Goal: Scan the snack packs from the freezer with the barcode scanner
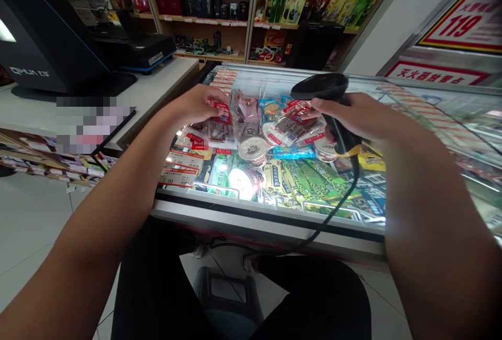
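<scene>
My left hand [198, 102] is closed on a clear snack packet [221, 132] with dark brown contents and red labels, above the glass-topped display case. My right hand [355, 115] grips a black barcode scanner [319, 85] by its handle. The fingers of that hand also pinch a second packet [292, 124] of similar look, tilted below the scanner head. Between and beneath the two packets lie white-lidded cups [253, 149], a pink packet [249, 107] and a blue packet [270, 109]. The cable [351, 188] of the scanner hangs over the case's front edge.
Green ice-cream wrappers [314, 178] and price tags [178, 167] fill the display case [266, 214]. At left, a black checkout terminal [43, 42] stands on a white counter [164, 81]. Stocked shelves [212, 20] line the back. A grey stool [227, 298] is between my legs.
</scene>
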The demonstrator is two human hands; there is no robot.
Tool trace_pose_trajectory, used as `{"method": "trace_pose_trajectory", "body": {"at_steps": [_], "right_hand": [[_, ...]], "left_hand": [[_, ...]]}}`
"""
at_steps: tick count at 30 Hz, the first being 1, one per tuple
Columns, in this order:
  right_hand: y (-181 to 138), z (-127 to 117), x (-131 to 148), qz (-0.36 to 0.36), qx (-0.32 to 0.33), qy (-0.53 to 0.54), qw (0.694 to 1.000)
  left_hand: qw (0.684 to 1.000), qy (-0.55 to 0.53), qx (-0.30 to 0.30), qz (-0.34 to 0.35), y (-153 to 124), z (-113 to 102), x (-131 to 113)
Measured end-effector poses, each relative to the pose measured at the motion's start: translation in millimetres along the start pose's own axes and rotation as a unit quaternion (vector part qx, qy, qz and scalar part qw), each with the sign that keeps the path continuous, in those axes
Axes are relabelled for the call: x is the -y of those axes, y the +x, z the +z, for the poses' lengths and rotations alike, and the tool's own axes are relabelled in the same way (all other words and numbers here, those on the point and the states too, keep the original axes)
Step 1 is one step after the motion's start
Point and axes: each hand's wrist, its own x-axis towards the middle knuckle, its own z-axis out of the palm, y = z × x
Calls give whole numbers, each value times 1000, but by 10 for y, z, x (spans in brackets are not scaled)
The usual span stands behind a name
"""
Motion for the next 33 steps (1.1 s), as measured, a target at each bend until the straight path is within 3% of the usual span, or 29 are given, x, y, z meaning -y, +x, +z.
{"method": "trace_pose_trajectory", "body": {"at_steps": [3, 7, 9, 13, 15, 20, 23, 27, 33], "right_hand": [[32, 17, -23, 4, -9, -100, 995], [63, 72, -59, -24, 24, -102, 994], [77, 160, -57, -25, 72, -44, 996], [106, 444, -15, -6, 152, 106, 983], [123, 559, 12, -20, 159, 174, 972], [123, 552, 77, -22, 147, 246, 958], [79, 455, 104, 1, 181, 252, 951], [25, 418, 111, 12, 224, 237, 945], [-31, 494, 151, 5, 234, 232, 944]], "left_hand": [[993, 104, -53, -36, 27, -142, 142], [967, 234, -92, -39, 10, -40, 98], [974, 221, -56, 9, -29, 99, -25], [961, 163, 115, 190, -124, 373, -274], [951, 164, 154, 210, -156, 458, -340], [951, 215, 116, 191, -175, 539, -352], [949, 243, 94, 178, -164, 577, -325], [952, 284, 51, 104, -123, 636, -294], [961, 264, 48, 69, -52, 662, -213]]}}
